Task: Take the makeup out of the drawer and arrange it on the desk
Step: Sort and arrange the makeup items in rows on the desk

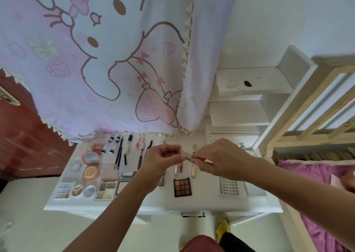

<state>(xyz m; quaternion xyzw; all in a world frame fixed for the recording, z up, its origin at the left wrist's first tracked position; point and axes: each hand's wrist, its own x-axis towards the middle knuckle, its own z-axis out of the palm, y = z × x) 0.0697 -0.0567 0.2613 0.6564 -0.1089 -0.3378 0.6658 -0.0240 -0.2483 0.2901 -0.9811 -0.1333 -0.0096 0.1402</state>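
Head cam: left hand (161, 160) and right hand (221, 160) both pinch a small clear tube (187, 155), held over the white desk (201, 200) (brown palette (181, 186) sits nearer the front edge).

Bedroom, cartoon curtain (99, 59), bunk-bed frame (299, 121)
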